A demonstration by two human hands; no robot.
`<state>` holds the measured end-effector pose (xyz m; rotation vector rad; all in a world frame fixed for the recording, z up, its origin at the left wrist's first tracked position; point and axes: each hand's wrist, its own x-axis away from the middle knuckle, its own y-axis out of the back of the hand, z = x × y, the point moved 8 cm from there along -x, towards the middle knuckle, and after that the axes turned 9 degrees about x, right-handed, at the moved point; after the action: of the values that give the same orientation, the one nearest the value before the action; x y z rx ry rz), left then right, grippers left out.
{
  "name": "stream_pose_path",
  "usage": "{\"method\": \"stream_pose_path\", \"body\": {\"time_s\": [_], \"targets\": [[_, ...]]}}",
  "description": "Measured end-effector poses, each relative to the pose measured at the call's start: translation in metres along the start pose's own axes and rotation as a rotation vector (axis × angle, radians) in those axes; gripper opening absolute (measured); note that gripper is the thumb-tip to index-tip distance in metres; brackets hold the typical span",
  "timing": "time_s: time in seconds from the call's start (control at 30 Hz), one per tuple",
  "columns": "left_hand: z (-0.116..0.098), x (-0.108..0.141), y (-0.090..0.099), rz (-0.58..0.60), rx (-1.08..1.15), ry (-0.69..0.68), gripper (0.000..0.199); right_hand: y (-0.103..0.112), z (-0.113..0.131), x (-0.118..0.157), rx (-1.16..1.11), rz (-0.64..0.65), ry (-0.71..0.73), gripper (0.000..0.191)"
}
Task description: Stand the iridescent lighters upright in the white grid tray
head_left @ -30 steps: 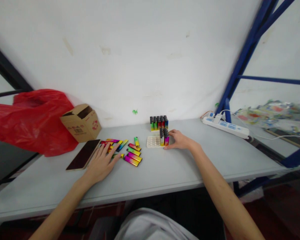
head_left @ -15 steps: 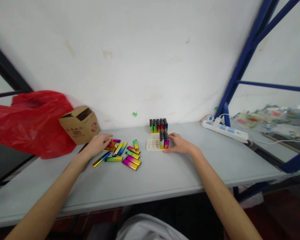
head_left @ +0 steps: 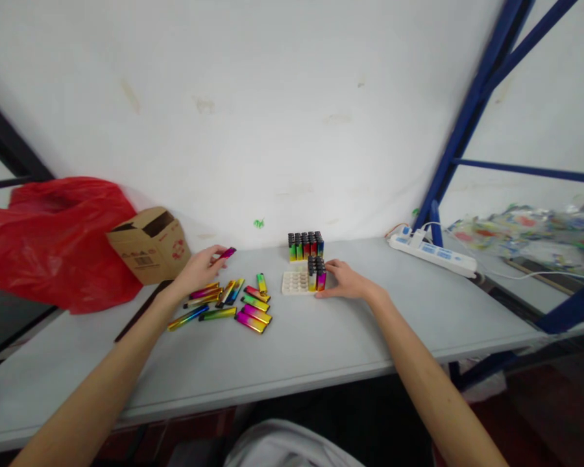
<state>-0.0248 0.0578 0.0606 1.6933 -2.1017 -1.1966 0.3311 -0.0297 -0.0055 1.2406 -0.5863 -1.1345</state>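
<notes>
In my left hand (head_left: 202, 267) a magenta lighter (head_left: 228, 253) is pinched, raised a little over the table. Below that hand lies a loose pile of shiny multicoloured lighters (head_left: 218, 314), reaching toward the middle. My right hand (head_left: 346, 281) grips the right end of a white tray (head_left: 294, 282) with round holes, thumb low and fingers behind. Upright lighters with black tops (head_left: 316, 275) fill the tray's right side, while its left holes are bare. Just behind it, a second block of upright lighters (head_left: 305, 246) stands by the wall.
A cardboard box (head_left: 150, 250) and a red plastic bag (head_left: 63, 246) sit at the left. To the right, a white power strip (head_left: 433, 255) with cables lies near the blue metal frame (head_left: 462, 123). Clear plastic packaging (head_left: 525, 233) is farther right.
My left hand has lifted a magenta lighter from the pile, and some lighters there have shifted. The right hand keeps its place at the tray; the view has turned slightly.
</notes>
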Motion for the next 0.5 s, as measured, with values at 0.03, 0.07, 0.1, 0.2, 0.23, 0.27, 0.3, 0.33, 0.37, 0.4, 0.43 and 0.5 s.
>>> {"method": "stream_pose_path", "body": {"time_s": [0.03,0.07,0.1,0.2,0.23,0.27,0.3,0.33,0.37,0.4,0.43,0.5], "targets": [[-0.007,-0.001,-0.004,-0.012,0.114,0.018,0.040,0.000,0.000,0.000,0.001,0.000,-0.003,0.081],[-0.017,-0.001,-0.011,0.008,0.249,0.030,0.039,0.000,0.000,0.000,0.002,-0.002,-0.005,0.081],[-0.030,-0.002,-0.021,0.052,0.391,0.038,0.035,0.001,0.000,0.000,0.002,-0.005,-0.004,0.080],[-0.070,-0.002,-0.056,0.182,0.788,0.114,0.020,0.001,0.001,0.000,0.009,-0.026,0.011,0.080],[-0.084,-0.001,-0.068,0.222,0.903,0.119,0.019,0.001,0.002,-0.001,0.010,-0.030,0.019,0.080],[-0.096,0.000,-0.080,0.254,1.004,0.120,0.019,0.000,0.003,-0.001,0.008,-0.031,0.025,0.081],[-0.104,0.002,-0.092,0.285,1.077,0.137,0.021,-0.001,0.004,-0.002,0.004,-0.029,0.031,0.082],[-0.109,0.005,-0.104,0.303,1.120,0.162,0.025,-0.001,0.005,-0.002,-0.006,-0.030,0.035,0.082],[-0.111,0.008,-0.114,0.314,1.133,0.180,0.030,-0.002,0.007,-0.003,-0.018,-0.032,0.044,0.083],[-0.112,0.010,-0.124,0.323,1.123,0.189,0.035,-0.002,0.008,-0.003,-0.029,-0.033,0.053,0.083],[-0.111,0.013,-0.131,0.329,1.101,0.193,0.039,-0.003,0.010,-0.003,-0.040,-0.032,0.060,0.084],[-0.107,0.018,-0.141,0.318,1.044,0.189,0.044,-0.004,0.012,-0.002,-0.060,-0.024,0.069,0.084]]}}
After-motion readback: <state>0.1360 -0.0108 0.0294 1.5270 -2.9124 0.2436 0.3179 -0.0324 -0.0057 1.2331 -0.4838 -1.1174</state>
